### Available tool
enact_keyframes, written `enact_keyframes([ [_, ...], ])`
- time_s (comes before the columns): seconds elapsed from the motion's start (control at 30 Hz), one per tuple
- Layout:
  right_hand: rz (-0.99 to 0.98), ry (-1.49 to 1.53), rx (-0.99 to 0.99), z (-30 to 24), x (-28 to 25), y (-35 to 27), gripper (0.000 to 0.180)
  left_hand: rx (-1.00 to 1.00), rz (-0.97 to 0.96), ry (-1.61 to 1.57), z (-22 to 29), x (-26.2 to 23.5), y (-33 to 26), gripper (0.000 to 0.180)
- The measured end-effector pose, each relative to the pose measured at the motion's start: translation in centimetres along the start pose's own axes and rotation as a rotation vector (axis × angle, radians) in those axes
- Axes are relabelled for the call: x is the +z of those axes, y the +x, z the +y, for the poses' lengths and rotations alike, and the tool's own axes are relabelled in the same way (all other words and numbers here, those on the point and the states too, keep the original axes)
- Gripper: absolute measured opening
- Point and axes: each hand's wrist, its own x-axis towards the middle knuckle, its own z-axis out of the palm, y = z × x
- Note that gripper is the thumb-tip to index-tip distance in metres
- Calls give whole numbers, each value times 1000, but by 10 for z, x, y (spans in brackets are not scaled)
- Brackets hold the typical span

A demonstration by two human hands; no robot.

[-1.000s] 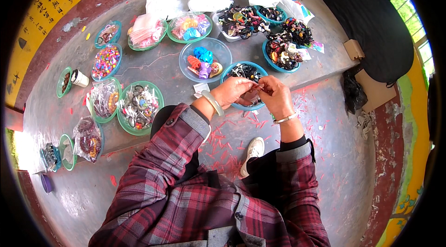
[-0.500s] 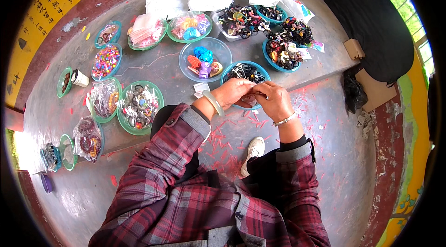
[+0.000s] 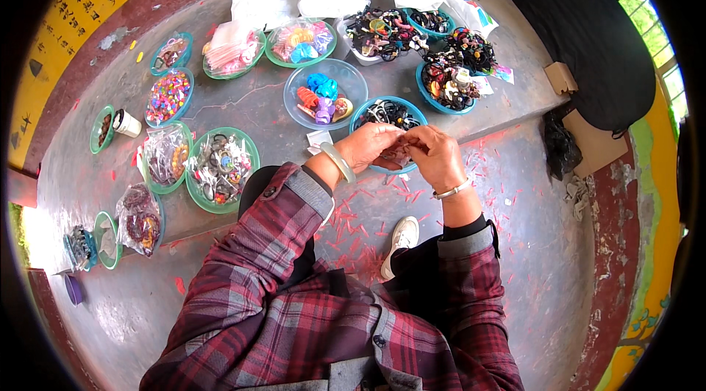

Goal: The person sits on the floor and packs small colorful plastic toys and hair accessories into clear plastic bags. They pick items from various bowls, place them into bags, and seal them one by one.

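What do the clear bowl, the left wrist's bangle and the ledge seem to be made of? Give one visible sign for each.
Clear bowl: probably plastic, glossy; the grey ledge shows through its wall.
Bangle: pale green and smooth, a rigid ring; jade-like stone, glass or plastic, cannot tell which.
Ledge: likely concrete, matt grey, with a crack line and worn patches.

Left hand (image 3: pixel 373 147): closed on a small brown piece (image 3: pixel 399 158), pale bangle (image 3: pixel 340 161) on the wrist.
Right hand (image 3: pixel 435 157): pinching the same piece, touching the left fingers, silver bracelet (image 3: pixel 454 189) on the wrist.
Below the hands: blue bowl (image 3: pixel 373 108) of dark rings on the grey slab (image 3: pixel 250 108).
Just beyond: clear bowl (image 3: pixel 346 76) with bright clips.
Left: green trays (image 3: pixel 248 144) of bagged trinkets, a paper cup (image 3: pixel 126 124).
Floor: red scraps (image 3: pixel 360 222), a white shoe (image 3: pixel 399 242).
Sleeves: red plaid (image 3: pixel 272 244).
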Motion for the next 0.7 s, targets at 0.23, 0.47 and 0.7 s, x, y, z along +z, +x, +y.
enact_keyframes([
  [0.23, -33, -127, -133, 1, -2, -1, 10, -19, 3, 37, 1, 1, 0, 34],
  [0.47, -88, -203, -224, -2, -2, -3, 14, -16, -1, 26, -4, -1, 2, 34],
  [0.7, -83, -142, -153, -1, -5, -7, 18, -38, 24, 37, -3, 4, 2, 35],
])
